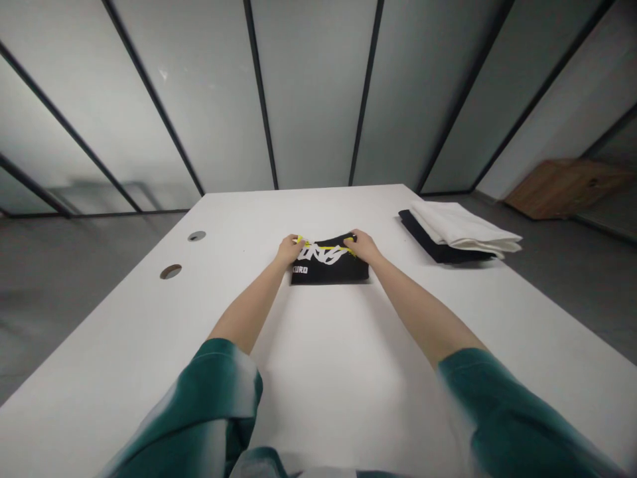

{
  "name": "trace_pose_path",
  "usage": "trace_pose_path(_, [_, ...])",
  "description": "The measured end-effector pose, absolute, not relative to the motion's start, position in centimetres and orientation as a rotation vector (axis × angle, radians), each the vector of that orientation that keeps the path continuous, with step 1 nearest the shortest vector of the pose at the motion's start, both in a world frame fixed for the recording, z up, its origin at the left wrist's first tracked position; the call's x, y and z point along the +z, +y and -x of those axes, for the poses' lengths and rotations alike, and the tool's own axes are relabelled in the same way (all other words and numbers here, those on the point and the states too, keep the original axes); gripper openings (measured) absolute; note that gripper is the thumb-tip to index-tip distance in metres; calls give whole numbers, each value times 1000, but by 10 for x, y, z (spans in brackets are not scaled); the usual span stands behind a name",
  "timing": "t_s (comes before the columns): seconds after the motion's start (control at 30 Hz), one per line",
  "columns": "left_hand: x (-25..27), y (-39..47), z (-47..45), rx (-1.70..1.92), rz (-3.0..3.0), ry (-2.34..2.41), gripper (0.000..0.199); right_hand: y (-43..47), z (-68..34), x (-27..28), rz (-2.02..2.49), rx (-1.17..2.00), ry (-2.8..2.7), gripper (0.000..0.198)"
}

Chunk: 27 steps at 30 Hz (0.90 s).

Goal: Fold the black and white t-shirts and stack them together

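Note:
A black T-shirt-like cloth (pixel 331 271) with white lettering and yellow marks lies folded in a small rectangle on the white table. My left hand (pixel 289 249) is closed on its far left corner, fingers curled over the edge. At the far right corner, my right hand (pixel 364 246) grips the same cloth with the thumb and fingers together. The cloth's near edge lies straight, facing me. What is under the fingers is hidden.
On the right of the white table (pixel 239 392) lies a stack of folded cloth, white (pixel 460 224) over black (pixel 423 242). Two round holes (pixel 196 236) (pixel 170 271) pierce the tabletop at left. Frosted panels stand behind; a wooden cabinet (pixel 562 186) is far right.

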<state>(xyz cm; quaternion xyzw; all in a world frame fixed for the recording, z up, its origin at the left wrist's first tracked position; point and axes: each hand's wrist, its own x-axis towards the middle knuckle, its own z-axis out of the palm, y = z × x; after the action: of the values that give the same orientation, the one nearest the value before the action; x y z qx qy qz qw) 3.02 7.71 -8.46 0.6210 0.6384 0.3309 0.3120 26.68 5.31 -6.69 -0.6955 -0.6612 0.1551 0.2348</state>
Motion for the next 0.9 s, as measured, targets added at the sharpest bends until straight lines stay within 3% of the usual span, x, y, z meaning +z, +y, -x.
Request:
trace_pose_path(0.1, [-82, 64, -35, 795, -1900, 1890, 49, 50, -265, -74, 1981, 294, -1893, 55])
trace_pose_path(0.23, [-82, 31, -35, 657, -2477, 1627, 52, 29, -262, -80, 1671, 32, -2218, 55])
trace_pose_path(0.43, [-103, 0, -18, 177, -2532, 1516, 66, 1, -271, -105, 1681, 151, -2453, 58])
trace_pose_path(0.7, [-103, -2, -14, 209, -2507, 1527, 67, -5, -278, -119, 1626, 175, -2288, 54])
trace_pose_path(0.9, [-109, 4, -6, 464, -2490, 1438, 57, 2, -287, -122, 1485, 232, -2073, 38])
